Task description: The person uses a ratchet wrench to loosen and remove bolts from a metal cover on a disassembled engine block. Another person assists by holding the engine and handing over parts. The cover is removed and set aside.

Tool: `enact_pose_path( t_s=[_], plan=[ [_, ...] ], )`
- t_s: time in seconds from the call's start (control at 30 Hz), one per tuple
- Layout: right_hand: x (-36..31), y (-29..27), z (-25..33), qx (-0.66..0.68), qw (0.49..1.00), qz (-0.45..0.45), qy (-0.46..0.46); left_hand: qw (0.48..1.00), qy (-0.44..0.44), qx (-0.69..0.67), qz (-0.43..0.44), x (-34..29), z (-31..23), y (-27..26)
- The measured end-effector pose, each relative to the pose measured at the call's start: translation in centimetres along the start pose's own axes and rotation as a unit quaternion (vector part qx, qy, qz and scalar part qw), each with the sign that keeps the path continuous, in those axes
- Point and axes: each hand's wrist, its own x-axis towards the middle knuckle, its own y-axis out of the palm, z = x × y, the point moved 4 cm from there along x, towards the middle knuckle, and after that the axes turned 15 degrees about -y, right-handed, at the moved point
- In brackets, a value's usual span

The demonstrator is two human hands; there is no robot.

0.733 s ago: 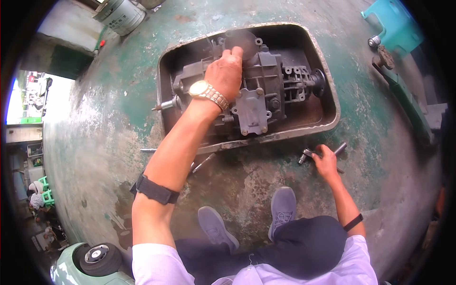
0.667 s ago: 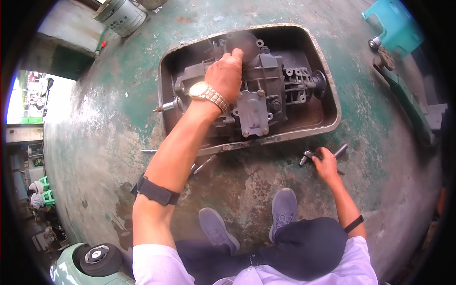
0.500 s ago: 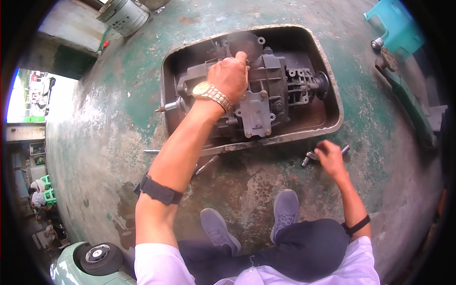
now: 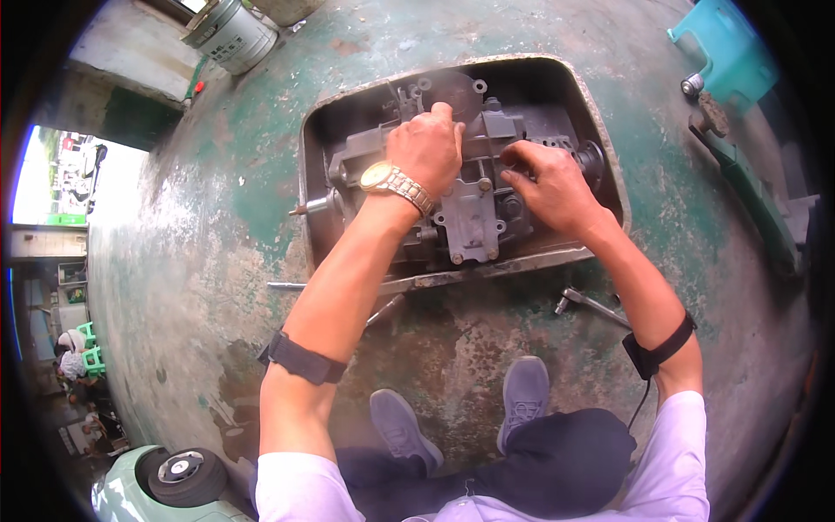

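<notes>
A grey metal gearbox [image 4: 466, 228] lies in a shallow, dark metal tray [image 4: 609, 178] on the floor. My left hand [image 4: 424, 150], with a gold-faced watch at its wrist, is closed over the gearbox's upper middle, thumb up; what its fingers grip is hidden beneath them. My right hand [image 4: 550, 184] hovers at the gearbox's right half, fingers curled, a gap between thumb and forefinger, nothing visible in it. A ratchet wrench [image 4: 595, 306] rests on the floor beyond the tray's near right edge, partly behind my right forearm.
Thin metal rods [image 4: 386, 309] lie near the tray's front left. A blue plastic stool [image 4: 729, 54] and a green metal bar-like part [image 4: 746, 190] stand at the right. Upper left there is a metal bucket [image 4: 233, 39]; lower left, a pale green car [image 4: 130, 487].
My right hand has left the ratchet wrench on the floor and come up over the gearbox's right half. The left hand stays at nearly the same spot on the gearbox.
</notes>
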Motion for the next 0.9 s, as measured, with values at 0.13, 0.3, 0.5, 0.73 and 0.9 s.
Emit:
enact_pose_path(
  t_s=[0.13, 0.3, 0.5, 0.73, 0.9],
  plan=[
    [-0.8, 0.7, -0.6, -0.007, 1.000, 0.021, 0.011, 0.999, 0.019, -0.006, -0.029, -0.5, 0.2, -0.4],
    [-2.8, 2.5, -0.8, -0.009, 1.000, 0.004, 0.022, 0.996, 0.084, -0.029, -0.025, -0.6, 1.0, -0.4],
    [-3.8, 4.4, -1.1, -0.065, 0.997, 0.028, -0.009, 0.995, 0.068, -0.058, -0.050, -0.7, 1.1, -0.2],
    [-4.3, 4.7, -1.5, -0.041, 0.999, -0.003, -0.008, 0.985, 0.111, -0.100, -0.086, -0.6, 0.7, -0.3],
    [-4.1, 4.8, -1.6, -0.038, 0.999, -0.005, -0.008, 0.986, 0.084, -0.108, -0.091, -0.3, 0.2, -0.1]
  ],
)
